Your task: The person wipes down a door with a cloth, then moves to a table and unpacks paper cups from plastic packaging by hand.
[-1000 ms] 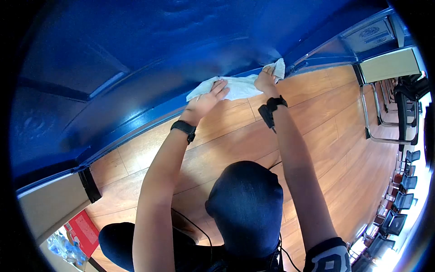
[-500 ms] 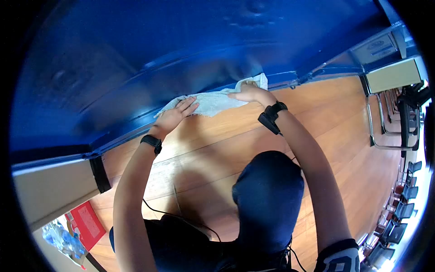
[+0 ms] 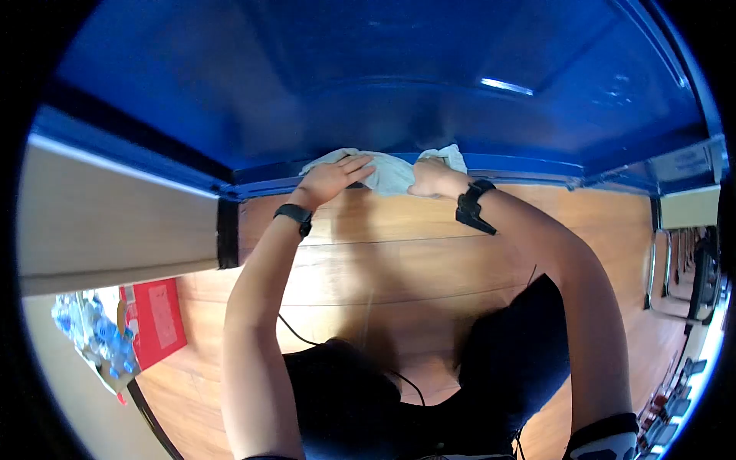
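Note:
A pale cloth (image 3: 389, 175) lies bunched along the bottom ledge of a glossy blue panel (image 3: 399, 115), just above the wooden floor. My left hand (image 3: 331, 179) rests flat on the cloth's left end, its fingers stretched out and pointing right. At the cloth's right end, my right hand (image 3: 435, 176) has its fingers curled into the fabric, with a corner of it sticking up beyond the knuckles. Both wrists wear black bands.
To the left stand a beige panel (image 3: 123, 218) and an open red box (image 3: 157, 322) with several clear plastic bottles (image 3: 100, 330). Metal-framed chairs (image 3: 678, 268) line the far right. My knees are bent over the wooden floor (image 3: 429, 268).
The view has swung so that the blue panel now faces me squarely. Both hands and the cloth have moved along the ledge toward the left corner, and the right fingers have curled in more.

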Demonstrator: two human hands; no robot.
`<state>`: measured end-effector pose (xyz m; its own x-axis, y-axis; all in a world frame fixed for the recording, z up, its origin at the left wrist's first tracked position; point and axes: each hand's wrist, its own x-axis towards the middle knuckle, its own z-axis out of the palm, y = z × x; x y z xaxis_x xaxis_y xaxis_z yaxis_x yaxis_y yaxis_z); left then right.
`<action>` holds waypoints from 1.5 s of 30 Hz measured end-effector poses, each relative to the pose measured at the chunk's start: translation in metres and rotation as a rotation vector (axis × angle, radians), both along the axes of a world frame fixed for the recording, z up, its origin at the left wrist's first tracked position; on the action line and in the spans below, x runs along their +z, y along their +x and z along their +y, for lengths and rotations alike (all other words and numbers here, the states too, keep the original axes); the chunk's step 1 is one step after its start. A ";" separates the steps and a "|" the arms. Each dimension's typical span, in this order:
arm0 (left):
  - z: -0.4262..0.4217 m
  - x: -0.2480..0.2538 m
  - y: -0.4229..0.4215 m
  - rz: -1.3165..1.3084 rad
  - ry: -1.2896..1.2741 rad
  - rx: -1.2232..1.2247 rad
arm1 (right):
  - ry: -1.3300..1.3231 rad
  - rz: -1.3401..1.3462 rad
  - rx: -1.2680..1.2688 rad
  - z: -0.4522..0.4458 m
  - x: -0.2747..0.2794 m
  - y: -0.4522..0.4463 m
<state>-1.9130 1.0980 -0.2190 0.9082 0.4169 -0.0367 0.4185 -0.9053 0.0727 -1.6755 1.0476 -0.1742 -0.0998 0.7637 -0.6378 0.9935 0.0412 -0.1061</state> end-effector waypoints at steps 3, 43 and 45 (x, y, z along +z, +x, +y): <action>-0.003 0.005 -0.040 0.023 -0.033 0.102 | 0.350 -0.001 0.072 -0.014 -0.024 -0.038; -0.047 -0.010 0.060 -0.060 0.178 0.506 | 1.115 0.074 0.584 -0.039 -0.042 0.062; -0.045 -0.005 0.087 -0.120 0.162 0.522 | 1.079 0.003 0.524 -0.044 -0.038 0.082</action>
